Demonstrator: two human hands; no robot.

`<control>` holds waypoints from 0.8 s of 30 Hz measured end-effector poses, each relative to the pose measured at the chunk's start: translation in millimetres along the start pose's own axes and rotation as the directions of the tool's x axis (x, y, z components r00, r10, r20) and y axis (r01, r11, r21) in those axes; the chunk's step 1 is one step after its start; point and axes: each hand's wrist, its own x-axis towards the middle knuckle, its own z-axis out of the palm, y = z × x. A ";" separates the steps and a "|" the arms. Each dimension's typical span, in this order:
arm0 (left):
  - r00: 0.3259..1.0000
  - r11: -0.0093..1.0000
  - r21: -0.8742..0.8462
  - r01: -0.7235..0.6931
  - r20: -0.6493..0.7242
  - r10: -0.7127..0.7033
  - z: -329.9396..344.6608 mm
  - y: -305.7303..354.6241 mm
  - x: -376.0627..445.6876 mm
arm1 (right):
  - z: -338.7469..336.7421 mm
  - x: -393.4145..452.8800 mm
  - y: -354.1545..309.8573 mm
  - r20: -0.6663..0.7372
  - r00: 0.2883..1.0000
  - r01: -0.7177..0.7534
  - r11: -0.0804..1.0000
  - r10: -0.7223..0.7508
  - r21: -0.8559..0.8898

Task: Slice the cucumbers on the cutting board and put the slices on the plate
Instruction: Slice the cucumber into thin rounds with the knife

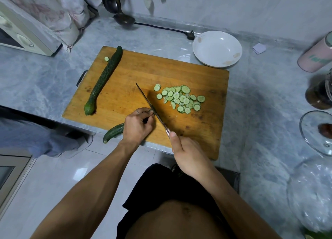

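A wooden cutting board (pixel 197 131) lies on the grey counter. My left hand (pixel 137 126) grips a short piece of cucumber (pixel 113 132) near the board's front edge, its stalk end sticking out over the edge. My right hand (pixel 188 156) grips the handle of a knife (pixel 150 106), whose blade rests against my left fingertips. A pile of several cucumber slices (pixel 181 98) lies right of the blade. A whole cucumber (pixel 104 80) lies along the board's left side, with one stray slice (pixel 106 59) beside it. A white plate (pixel 217 48) stands empty behind the board.
A microwave (pixel 19 32) is at the far left, a ladle (pixel 124 19) and a black plug cable (pixel 190 35) at the back. A pink bottle (pixel 316 57), a dark jar (pixel 319 95) and a glass lid (pixel 316 133) stand on the right.
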 end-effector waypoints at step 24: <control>0.999 1.000 -0.005 0.019 -0.041 -0.019 -0.8 4.5 0.2 | -7.1 13.9 -3.1 0.043 0.999 -0.020 1.000 0.019 0.006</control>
